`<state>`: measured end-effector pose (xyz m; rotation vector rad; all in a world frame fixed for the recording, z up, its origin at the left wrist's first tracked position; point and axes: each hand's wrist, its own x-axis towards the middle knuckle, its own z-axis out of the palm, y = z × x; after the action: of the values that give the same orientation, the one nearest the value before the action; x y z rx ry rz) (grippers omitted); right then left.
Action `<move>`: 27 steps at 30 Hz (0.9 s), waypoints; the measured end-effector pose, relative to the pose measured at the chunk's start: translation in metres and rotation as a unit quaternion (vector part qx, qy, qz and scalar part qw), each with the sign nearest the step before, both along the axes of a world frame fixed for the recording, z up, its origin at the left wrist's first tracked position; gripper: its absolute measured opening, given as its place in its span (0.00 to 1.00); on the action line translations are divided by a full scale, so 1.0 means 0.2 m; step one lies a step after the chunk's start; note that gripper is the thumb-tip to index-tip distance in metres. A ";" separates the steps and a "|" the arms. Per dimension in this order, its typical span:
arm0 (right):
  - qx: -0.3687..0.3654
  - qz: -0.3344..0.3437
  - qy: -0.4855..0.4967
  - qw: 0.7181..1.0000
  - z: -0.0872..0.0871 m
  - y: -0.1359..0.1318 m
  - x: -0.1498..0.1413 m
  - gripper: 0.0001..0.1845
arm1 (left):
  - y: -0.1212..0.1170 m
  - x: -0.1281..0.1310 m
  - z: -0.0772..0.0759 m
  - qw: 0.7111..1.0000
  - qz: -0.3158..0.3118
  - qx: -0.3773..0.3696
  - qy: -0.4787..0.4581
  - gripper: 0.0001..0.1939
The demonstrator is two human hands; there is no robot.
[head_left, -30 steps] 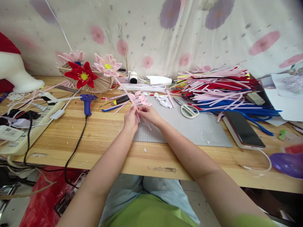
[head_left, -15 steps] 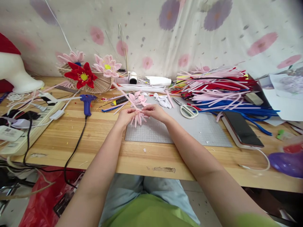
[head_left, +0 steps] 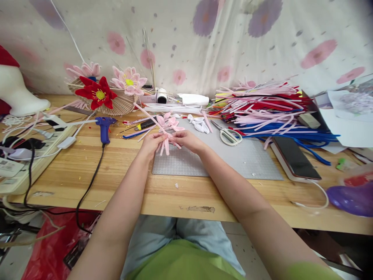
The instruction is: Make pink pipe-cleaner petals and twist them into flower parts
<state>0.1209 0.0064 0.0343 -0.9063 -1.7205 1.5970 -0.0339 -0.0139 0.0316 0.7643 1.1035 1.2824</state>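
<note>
My left hand (head_left: 150,142) and my right hand (head_left: 186,140) meet over the near left part of a grey cutting mat (head_left: 233,159). Both pinch a bundle of pink pipe-cleaner petals (head_left: 166,143), whose loose ends fan out downward between my fingers. A long pink stem runs up and left from the bundle. Just behind my hands lie more finished pink petals (head_left: 170,121) and some white ones (head_left: 199,123).
Scissors (head_left: 229,135) lie on the mat to the right. A big heap of pink, red and blue pipe cleaners (head_left: 271,111) fills the back right, with a phone (head_left: 294,156) beside it. A blue glue gun (head_left: 102,126), a power strip (head_left: 29,155) and finished flowers (head_left: 100,93) occupy the left.
My hands moved slightly away from me onto the mat's near left corner area. The pink bundle went from a tight stick shape to loose ends fanned out between my fingers.
</note>
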 end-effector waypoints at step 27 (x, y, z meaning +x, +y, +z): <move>-0.007 0.000 0.007 1.000 -0.01 -0.02 -0.03 0.19 | 0.01 0.10 -0.11 0.977 0.132 0.130 0.110 0.07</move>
<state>0.1155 0.0020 0.0329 -0.9011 -1.7012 1.6138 -0.0142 -0.0111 0.0100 0.9984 1.2595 1.6184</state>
